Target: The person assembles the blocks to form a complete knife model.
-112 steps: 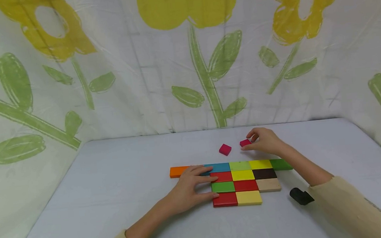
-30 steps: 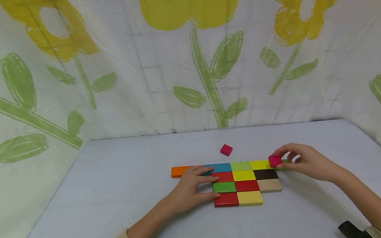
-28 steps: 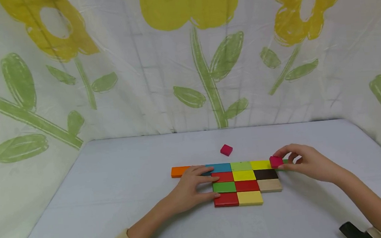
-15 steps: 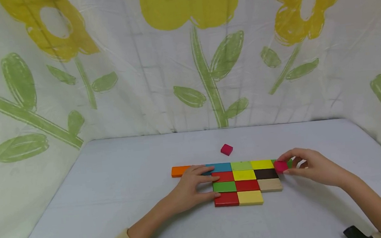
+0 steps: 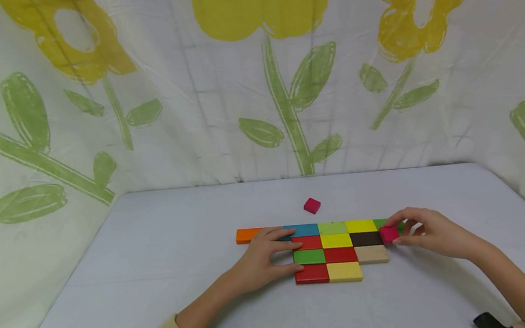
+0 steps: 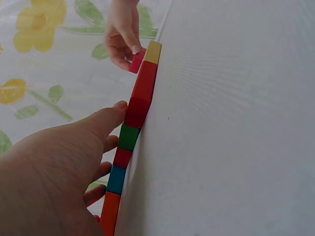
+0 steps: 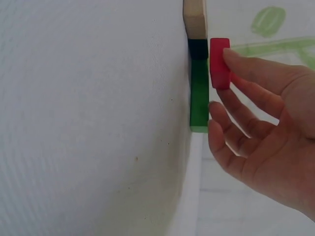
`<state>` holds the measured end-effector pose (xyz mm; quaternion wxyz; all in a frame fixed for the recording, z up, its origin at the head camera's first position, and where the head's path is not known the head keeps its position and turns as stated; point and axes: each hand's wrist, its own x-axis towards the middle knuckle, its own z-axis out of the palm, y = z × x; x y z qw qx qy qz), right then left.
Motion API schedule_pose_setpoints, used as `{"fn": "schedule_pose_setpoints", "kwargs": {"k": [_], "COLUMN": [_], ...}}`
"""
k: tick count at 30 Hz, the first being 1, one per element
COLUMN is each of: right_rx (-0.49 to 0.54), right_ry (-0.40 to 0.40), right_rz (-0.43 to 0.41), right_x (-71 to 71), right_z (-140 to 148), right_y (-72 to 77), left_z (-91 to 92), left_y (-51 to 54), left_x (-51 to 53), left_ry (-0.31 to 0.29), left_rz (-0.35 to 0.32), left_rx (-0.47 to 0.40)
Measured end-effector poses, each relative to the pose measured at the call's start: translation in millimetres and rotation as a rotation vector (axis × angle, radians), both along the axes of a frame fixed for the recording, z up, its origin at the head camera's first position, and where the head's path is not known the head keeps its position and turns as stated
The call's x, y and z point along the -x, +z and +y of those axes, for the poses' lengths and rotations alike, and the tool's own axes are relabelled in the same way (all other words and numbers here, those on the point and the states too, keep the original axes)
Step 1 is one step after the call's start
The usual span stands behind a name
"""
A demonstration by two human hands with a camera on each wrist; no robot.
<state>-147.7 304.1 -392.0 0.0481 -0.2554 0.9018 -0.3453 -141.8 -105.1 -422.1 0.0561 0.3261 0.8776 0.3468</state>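
Note:
Coloured flat blocks lie in stepped rows at the table's middle. The back row runs from an orange block [image 5: 247, 235] to a green block [image 5: 380, 222]. A black block [image 5: 366, 239] and a plain wood block [image 5: 372, 254] end the two rows in front of it. My left hand [image 5: 263, 260] rests with spread, fairly straight fingers along the rows' left ends, covering part of them. Thumb and fingers of my right hand [image 5: 430, 232] pinch a small pink block [image 5: 389, 234] beside the black block's right end. In the right wrist view this pink block [image 7: 219, 63] sits above block level.
Another pink block [image 5: 312, 205] lies loose behind the back row. The front row holds a red block [image 5: 312, 274] and a pale yellow block [image 5: 344, 272]. A cloth with painted flowers [image 5: 260, 10] hangs behind the white table [image 5: 178, 213].
My right hand has brought the pink block from behind the rows, over the back row, to beside the black block, lately moving slightly nearer and right. The left hand stays put.

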Motion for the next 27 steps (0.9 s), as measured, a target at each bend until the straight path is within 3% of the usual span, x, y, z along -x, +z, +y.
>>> {"fn": "schedule_pose_setpoints", "kwargs": {"k": [10, 19, 27], "right_rx": [-0.009, -0.047, -0.069], "right_ry": [-0.003, -0.033, -0.013], "right_rz": [0.026, -0.007, -0.027], "right_x": [-0.1, -1.9, -0.7], "right_z": [1.1, -2.3, -3.4], "right_y": [-3.8, -4.2, -6.1], "left_z": [-0.5, -0.8, -1.0], "left_y": [0.7, -0.2, -0.9], "left_x": [-0.7, -0.5, -0.1], "left_ry": [0.002, 0.002, 0.001], "left_rz": [0.000, 0.002, -0.002], "left_rx": [-0.011, -0.009, -0.009]}}
